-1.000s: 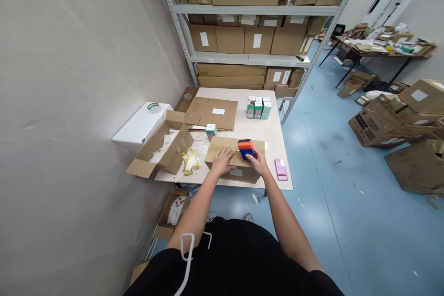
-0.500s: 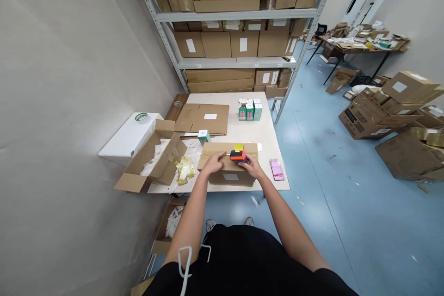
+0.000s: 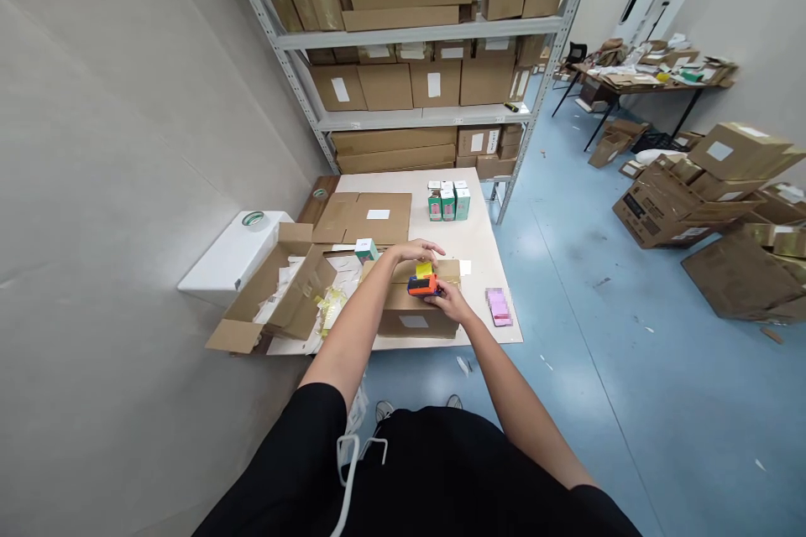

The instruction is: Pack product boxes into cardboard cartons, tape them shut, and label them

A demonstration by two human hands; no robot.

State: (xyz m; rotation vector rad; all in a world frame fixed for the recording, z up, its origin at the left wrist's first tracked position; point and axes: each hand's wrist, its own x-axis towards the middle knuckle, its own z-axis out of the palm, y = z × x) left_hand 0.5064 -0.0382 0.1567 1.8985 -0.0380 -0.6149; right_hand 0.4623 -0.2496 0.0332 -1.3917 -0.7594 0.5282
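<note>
My right hand grips an orange-and-black tape dispenser with a yellow tape roll on its far side. The dispenser is over the top of a closed cardboard box, which has a white label on its near side. My left hand reaches across the box's far edge, just beyond the yellow roll. Its fingers stretch to the right and appear to hold nothing; whether they touch the roll is unclear. Behind my left wrist stands a small green-and-white carton.
Several green-and-white cartons stand at the table's back right. Flattened cardboard lies at the back left. An open box and crumpled yellow tape are on the left. A pink item lies right. Shelving stands behind.
My left hand has moved from the box's near left top to its far side by the tape roll. My right hand and the dispenser have stayed nearly in place. The view has shifted slightly.
</note>
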